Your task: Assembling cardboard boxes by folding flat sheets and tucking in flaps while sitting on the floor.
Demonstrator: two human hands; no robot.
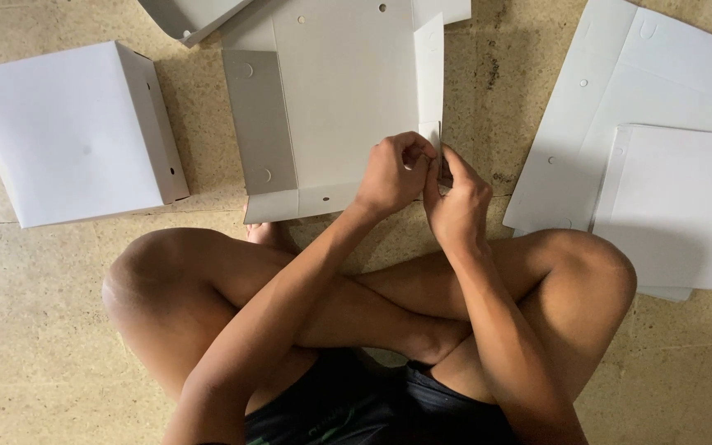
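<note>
While folded: hands (426,177) w/ matte cardboard flap (429,74).

The folded box (76,132) and flat cardboard sheets (653,156) were plain white — the floor (35,313) a speckled yellowish beige — the shorts (356,412) black.

Flat box blank (331,99) lies on floor (43,330) ahead of crossed legs (356,305). Both hands meet at its right flap (428,74). Assembled box (76,132) left, stacked flat sheets (644,156) right.
</note>
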